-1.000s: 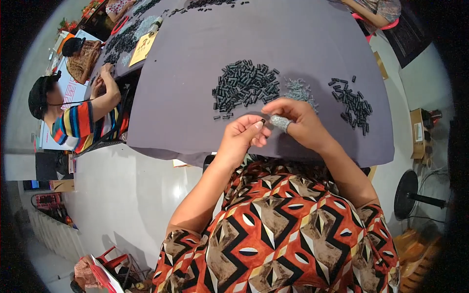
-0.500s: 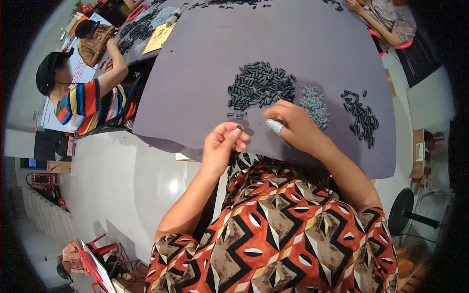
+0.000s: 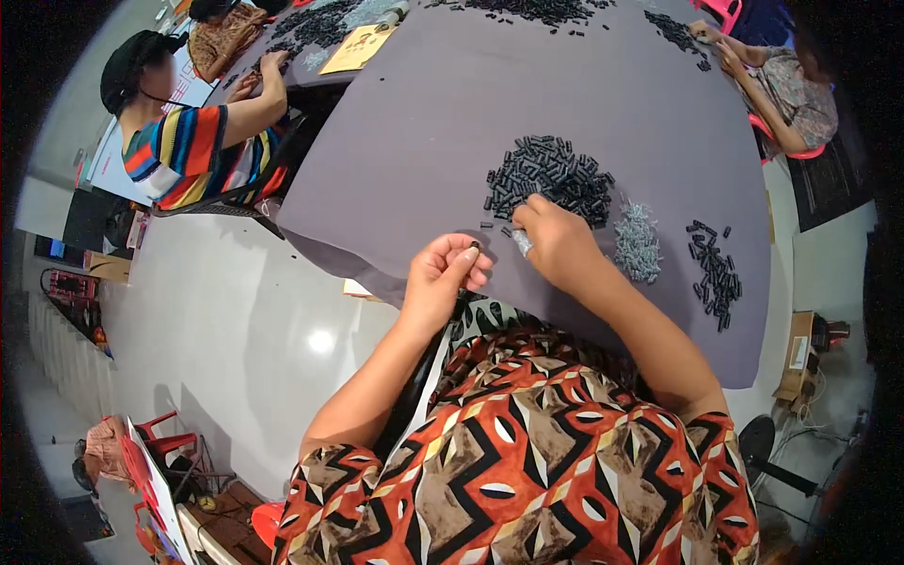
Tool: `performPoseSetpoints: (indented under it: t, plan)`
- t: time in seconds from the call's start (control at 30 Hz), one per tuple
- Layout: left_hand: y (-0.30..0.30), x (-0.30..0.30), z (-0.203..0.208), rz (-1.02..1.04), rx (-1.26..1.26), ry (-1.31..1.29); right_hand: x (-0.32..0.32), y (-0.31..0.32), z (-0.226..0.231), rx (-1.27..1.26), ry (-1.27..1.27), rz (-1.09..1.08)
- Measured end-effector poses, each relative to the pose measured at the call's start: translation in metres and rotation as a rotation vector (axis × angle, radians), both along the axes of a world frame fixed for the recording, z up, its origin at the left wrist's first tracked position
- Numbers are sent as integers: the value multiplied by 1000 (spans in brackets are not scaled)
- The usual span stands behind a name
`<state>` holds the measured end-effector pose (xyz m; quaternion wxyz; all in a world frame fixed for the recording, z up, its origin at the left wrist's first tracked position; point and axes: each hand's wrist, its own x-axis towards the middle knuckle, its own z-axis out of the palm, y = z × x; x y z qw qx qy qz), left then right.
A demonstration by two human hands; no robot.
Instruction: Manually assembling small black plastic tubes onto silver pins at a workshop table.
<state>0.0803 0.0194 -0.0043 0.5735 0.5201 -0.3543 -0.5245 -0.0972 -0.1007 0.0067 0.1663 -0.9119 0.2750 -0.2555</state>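
My left hand (image 3: 444, 273) is closed, thumb and fingertips pinching a small black cylindrical piece (image 3: 475, 246) above the table's near edge. To its right, my right hand (image 3: 557, 243) reaches to the near edge of a large heap of black cylindrical pieces (image 3: 551, 169). Its fingers are bent and drawn together; whatever may be between them is hidden. Silvery wrapping (image 3: 521, 242) covers the thumb. A couple of loose black pieces (image 3: 487, 226) lie between the heap and my hands. Right of my right hand is a pile of small grey pin-like parts (image 3: 638, 247).
A smaller group of black pieces (image 3: 716, 273) lies farther right on the grey tablecloth (image 3: 405, 160). More black pieces (image 3: 537, 9) are at the far side. One person in a striped shirt (image 3: 202, 151) sits at left, another person (image 3: 786, 104) at far right. A pedestal fan (image 3: 758, 441) stands lower right.
The view has shifted, so the table appears lower and farther right. My right hand has moved in against the heap's near edge. My left hand keeps its pinch on the black piece.
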Motion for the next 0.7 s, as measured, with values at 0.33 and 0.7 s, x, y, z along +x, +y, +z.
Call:
performPoseSetpoints:
  t: [0.33, 0.7]
  plan:
    - [-14, -25, 13, -197, 52, 21, -41, 18, 31, 909, -363, 78]
    - [-21, -49, 23, -419, 79, -67, -65, 22, 30, 655, -404, 149]
